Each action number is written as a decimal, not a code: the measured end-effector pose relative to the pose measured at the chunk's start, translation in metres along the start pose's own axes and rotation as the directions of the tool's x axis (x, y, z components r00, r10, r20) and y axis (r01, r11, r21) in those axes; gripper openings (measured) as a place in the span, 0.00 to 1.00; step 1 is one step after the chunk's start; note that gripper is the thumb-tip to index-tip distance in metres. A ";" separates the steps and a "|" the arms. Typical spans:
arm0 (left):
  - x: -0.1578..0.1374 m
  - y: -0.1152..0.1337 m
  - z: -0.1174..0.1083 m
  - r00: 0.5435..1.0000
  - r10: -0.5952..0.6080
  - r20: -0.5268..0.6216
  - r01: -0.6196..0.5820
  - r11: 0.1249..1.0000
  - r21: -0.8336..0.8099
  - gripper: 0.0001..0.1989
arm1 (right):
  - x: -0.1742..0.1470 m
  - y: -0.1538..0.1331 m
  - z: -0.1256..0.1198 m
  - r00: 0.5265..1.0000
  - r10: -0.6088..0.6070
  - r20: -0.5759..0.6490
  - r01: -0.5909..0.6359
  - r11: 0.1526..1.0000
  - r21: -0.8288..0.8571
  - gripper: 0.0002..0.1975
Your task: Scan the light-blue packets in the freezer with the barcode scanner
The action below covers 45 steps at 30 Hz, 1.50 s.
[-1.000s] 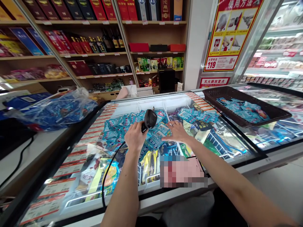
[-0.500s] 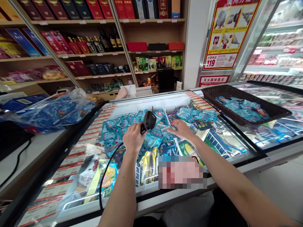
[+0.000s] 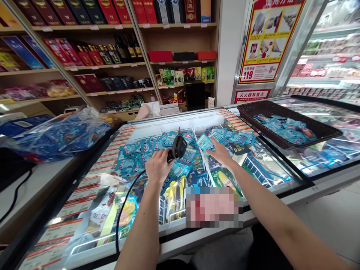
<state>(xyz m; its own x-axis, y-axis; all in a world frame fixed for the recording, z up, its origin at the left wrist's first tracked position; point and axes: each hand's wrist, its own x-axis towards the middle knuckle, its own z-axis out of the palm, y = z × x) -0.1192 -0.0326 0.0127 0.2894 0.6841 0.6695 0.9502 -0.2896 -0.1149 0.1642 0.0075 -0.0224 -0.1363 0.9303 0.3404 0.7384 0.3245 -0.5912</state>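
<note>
My left hand (image 3: 158,165) is closed around the handle of a black barcode scanner (image 3: 179,147), whose head points away to the right over the freezer. A black cable runs from it down to the front edge. Between the thumb and fingers of my right hand (image 3: 221,153) is a small blue packet (image 3: 205,143), lifted a little at the right of the scanner. Many like it lie spread on the freezer's glass top (image 3: 112,150), in a heap of blue packets (image 3: 135,159) left of and behind the scanner. Several more lie beyond my right hand.
A brown plastic basket (image 3: 332,133) holding blue packets stands on the freezer at the right. At the left, a clear bag of blue packets (image 3: 70,131) lies on a counter. Shelves of boxes and bottles (image 3: 174,56) line the back. Bagged goods show under the glass.
My right hand has picked up one blue packet from the pile and raised it slightly, to the right. My left hand still holds the scanner in nearly the same place.
</note>
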 end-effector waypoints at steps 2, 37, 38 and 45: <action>0.000 0.000 0.000 1.000 0.028 0.010 -0.028 1.000 0.000 0.15 | 0.002 0.005 -0.001 0.999 0.030 -0.024 -0.028 0.998 0.064 0.32; -0.001 0.013 0.007 0.943 0.293 0.157 -0.255 0.941 -0.222 0.16 | 0.019 0.043 0.016 0.972 0.199 -0.123 -0.106 0.842 0.529 0.15; 0.000 0.013 0.007 0.944 0.291 0.157 -0.253 0.941 -0.224 0.16 | 0.019 0.044 0.016 0.972 0.201 -0.122 -0.110 0.845 0.523 0.15; 0.000 0.015 0.005 0.947 0.278 0.159 -0.240 0.945 -0.223 0.16 | 0.019 0.043 0.016 0.971 0.208 -0.114 -0.125 0.856 0.502 0.15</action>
<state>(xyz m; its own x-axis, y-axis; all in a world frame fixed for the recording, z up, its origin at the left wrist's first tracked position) -0.1048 -0.0334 0.0073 0.5570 0.6736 0.4859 0.8025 -0.5871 -0.1061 0.1829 0.0416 -0.0535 0.0965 0.9520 0.2904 0.3171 0.2472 -0.9156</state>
